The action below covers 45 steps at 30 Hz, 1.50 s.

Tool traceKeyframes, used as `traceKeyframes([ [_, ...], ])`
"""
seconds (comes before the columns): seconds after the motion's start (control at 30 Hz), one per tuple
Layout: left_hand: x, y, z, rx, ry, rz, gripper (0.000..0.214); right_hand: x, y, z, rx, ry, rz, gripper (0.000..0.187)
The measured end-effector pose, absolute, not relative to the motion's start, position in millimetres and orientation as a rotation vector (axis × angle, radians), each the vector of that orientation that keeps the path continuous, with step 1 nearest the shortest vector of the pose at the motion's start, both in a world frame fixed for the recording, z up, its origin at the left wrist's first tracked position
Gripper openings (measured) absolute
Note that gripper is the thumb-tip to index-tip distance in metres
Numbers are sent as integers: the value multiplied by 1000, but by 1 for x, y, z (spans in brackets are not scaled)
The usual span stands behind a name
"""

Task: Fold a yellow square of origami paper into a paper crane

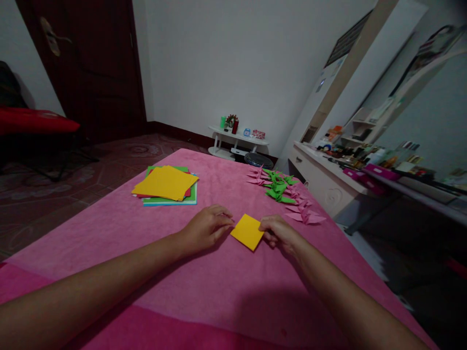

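A small yellow paper square [248,231] lies flat on the pink table cloth [219,282] between my hands. My left hand [206,227] rests with its fingers curled, and their tips pinch the square's left corner. My right hand [278,232] is curled too and pinches the square's right corner. Both forearms lie on the cloth.
A stack of coloured paper sheets [166,185], yellow on top, lies at the far left. Several folded pink and green paper cranes [282,192] sit at the far right edge. A white desk [324,180] crowded with bottles stands to the right, a dark door [91,63] behind.
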<state>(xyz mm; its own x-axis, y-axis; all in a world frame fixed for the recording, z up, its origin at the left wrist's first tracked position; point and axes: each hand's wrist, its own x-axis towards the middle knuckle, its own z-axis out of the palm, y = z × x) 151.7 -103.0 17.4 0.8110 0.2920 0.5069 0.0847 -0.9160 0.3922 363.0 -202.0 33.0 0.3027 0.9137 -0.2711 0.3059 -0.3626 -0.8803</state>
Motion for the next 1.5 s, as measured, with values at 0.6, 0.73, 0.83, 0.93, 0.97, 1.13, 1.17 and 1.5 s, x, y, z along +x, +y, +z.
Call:
traceKeyframes([
  [0.6, 150, -117, 3, 2909, -42, 605, 26, 317, -231, 25, -1919, -2044, -172, 47],
  [0.73, 151, -117, 3, 2878, -37, 615, 27, 304, -239, 10, -1896, -2144, 47, 49],
  [0.83, 152, -117, 3, 2860, -51, 635, 27, 306, -234, 11, -1925, -2122, 137, 49],
  [0.93, 153, -118, 3, 2871, -31, 623, 25, 309, -225, 16, -1964, -2089, 136, 47],
  [0.97, 153, -118, 3, 2882, -16, 610, 24, 311, -221, 17, -1975, -2083, 127, 47],
  [1.13, 153, -118, 4, 2901, -20, 577, 24, 326, -198, 14, -2042, -2079, 162, 62],
  [1.17, 153, -118, 4, 2894, -29, 590, 24, 328, -195, 14, -2057, -2076, 194, 66],
  [1.5, 153, -118, 2, 2859, -79, 580, 23, 292, -231, 5, -1965, -2126, 310, 82],
])
